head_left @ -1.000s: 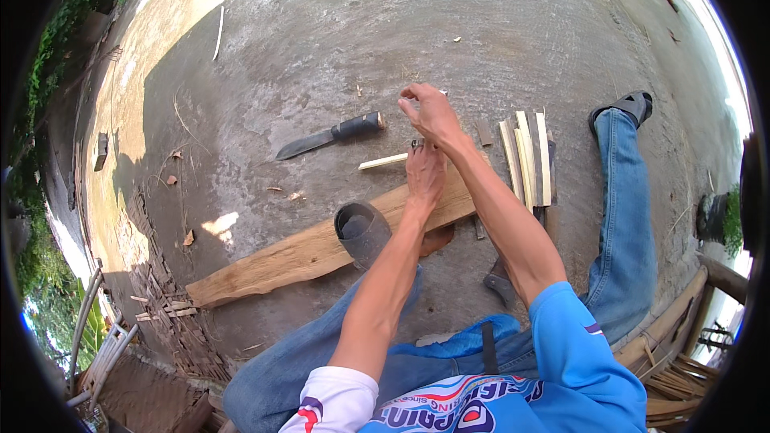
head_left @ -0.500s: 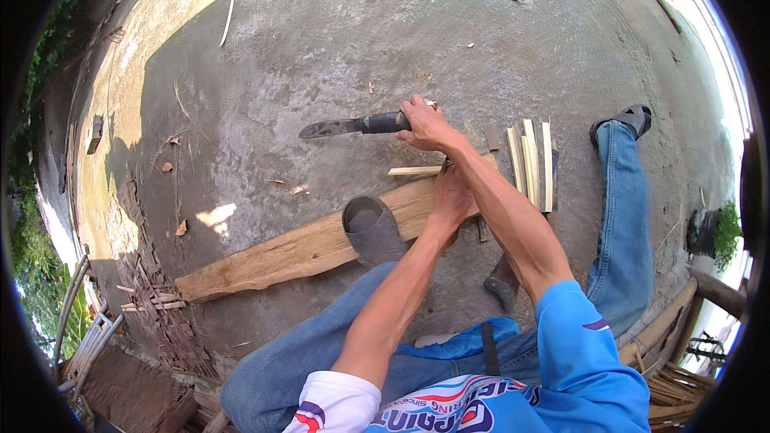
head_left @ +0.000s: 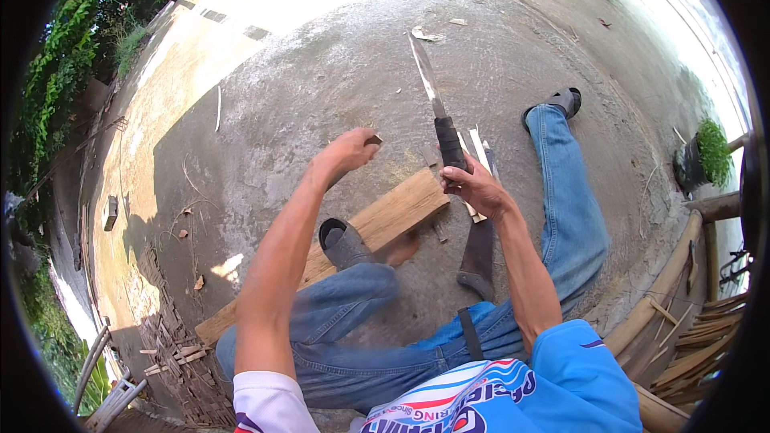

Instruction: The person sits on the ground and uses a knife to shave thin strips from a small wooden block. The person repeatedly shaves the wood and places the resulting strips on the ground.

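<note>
Compared with half a second ago, the left hand (head_left: 347, 152) is now away from the plank's far end and further left, while the knife (head_left: 435, 100) points away from the body instead of leftward. At the left, the plank (head_left: 397, 212) slants across the concrete floor, its near end passing behind the left forearm and knee. The left hand, above the floor beyond the plank, is curled around a small dark piece (head_left: 374, 140); only an end pokes out clearly, so its length and shape are hard to tell. Below, a sandal (head_left: 345, 247) rests across the plank, seemingly to keep it steady. Beside it, a blurred reddish-brown patch (head_left: 403, 248) is partly covered and unclear.

Further right, the right hand (head_left: 479, 190) has its fingers wrapped closely around the lower part of the knife's black handle, which appears to keep the edge well clear of both arms. Behind that hand lie pale strips (head_left: 480, 144), partly covered. Nearer the body is a long dark tool (head_left: 477, 261), its upper part hidden by the right hand and forearm; I cannot tell its kind.
</note>
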`<action>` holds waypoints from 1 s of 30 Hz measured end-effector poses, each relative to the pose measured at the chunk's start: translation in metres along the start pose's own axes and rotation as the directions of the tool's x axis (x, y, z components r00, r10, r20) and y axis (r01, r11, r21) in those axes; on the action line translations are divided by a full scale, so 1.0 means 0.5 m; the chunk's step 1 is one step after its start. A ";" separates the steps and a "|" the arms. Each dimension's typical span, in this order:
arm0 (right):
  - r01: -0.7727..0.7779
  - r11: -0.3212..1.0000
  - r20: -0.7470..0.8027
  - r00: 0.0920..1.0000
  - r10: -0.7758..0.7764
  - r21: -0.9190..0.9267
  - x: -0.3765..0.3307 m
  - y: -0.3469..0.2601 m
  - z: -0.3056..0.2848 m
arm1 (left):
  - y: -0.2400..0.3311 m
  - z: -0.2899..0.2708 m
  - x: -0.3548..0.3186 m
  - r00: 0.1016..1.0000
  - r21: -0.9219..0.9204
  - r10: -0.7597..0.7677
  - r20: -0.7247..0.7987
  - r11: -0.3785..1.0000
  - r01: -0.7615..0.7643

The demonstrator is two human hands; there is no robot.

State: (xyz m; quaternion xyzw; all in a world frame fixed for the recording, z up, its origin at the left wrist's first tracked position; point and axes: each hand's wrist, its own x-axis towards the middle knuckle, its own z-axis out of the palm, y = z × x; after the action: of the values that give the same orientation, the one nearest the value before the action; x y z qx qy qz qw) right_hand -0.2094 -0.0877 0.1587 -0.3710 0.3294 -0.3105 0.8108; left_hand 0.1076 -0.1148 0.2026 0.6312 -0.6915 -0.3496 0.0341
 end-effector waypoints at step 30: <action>-0.316 0.894 -0.424 0.891 0.164 -0.318 -0.143 0.304 0.022 | -0.051 0.223 -0.097 0.763 -0.795 -0.403 -0.505 0.562 -0.229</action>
State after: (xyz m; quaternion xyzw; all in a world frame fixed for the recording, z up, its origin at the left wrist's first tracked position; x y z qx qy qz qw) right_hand -0.2036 0.0510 0.0632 -0.4074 0.5803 -0.2033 0.6752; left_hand 0.0847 -0.0210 0.1245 0.6550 -0.3563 -0.3938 0.5375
